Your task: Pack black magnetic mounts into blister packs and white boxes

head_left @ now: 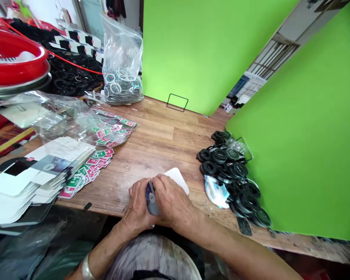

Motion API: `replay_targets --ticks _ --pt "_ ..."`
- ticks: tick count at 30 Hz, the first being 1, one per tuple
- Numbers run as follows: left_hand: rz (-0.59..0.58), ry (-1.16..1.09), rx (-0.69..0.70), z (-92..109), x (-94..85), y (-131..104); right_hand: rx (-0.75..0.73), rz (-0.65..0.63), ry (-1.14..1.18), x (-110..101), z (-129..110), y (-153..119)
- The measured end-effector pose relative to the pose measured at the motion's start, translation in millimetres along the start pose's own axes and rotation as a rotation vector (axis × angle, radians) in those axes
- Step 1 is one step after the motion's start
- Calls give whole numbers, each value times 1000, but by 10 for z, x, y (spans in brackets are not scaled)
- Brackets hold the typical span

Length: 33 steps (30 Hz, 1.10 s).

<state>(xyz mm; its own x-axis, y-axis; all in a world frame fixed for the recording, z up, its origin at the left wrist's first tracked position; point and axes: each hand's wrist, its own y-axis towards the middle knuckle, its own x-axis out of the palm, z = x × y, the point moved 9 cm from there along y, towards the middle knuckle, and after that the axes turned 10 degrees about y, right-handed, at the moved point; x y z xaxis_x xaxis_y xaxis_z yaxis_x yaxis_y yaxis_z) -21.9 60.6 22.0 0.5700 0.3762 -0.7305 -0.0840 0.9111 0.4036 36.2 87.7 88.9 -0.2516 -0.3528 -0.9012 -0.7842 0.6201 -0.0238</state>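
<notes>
Both of the person's hands are engaged at the near edge of the worktop (156, 149). The left hand (137, 205) is closed with bent fingers on one side of a printed card (152, 199); the right hand (172, 201) is closed on the other side, its fingers curled over. The card is gripped between the two, held upright above the edge, its dark printed face showing in the gap. A white rounded flap (178, 179) projects from beyond the right hand; whether it joins the printed card cannot be told from here, the fingers covering the place. A pale bracelet (86, 268) is worn on the left wrist.

Left of the hands, near the edge, lies a small black piece (88, 206). Further left, a stack of white cards (16, 186) stands in uneven layers, with red and green labels (86, 175) fanned out beside it. Behind these, a clear bag (112, 130) holds more such labels.

To the right, well apart from the hands, black rings (220, 155) are heaped; a crumpled white and blue wrapper (216, 192) lies against the heap.

Toward the back, a tall clear bag of rings (122, 87) stands upright, a red basin (16, 70) to its left. A wire stand (177, 104) is set before the green panel (189, 50).
</notes>
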Motion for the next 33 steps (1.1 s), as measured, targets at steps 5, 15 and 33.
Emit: replay_targets --ticks 5,15,33 --pt "55 -2 -95 -93 -40 -44 -12 128 250 -108 -40 49" --pt "84 -151 -224 -229 7 -182 -236 430 97 -95 -231 -326" --pt "35 -212 -422 -544 121 -318 -127 41 -139 256 -305 -135"
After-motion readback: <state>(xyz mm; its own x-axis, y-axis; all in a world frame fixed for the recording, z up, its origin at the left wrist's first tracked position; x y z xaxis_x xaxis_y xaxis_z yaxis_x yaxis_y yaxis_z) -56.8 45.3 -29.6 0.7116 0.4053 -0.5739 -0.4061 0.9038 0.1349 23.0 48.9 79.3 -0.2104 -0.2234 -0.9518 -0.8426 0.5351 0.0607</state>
